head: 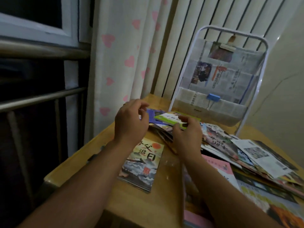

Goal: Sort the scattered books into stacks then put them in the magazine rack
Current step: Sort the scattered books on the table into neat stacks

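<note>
Head view: left of both hands hangs a heart-print curtain [121, 51]. The left hand [130, 121] hovers with fingers loosely curled, holding nothing, above a purple book [152, 113]. Below it a yellow-covered book [143, 163] lies flat on the worktop [166, 178]. The right hand [185, 134] pinches a green-edged book [172, 118] by its near edge. Right of this hand sprawls a loose heap of scattered books [246, 153]. Behind the hands stands the magazine rack [218, 76], its clear pockets holding newspaper [220, 74], with a blue binder clip [213, 97] on the lower pocket.
</note>
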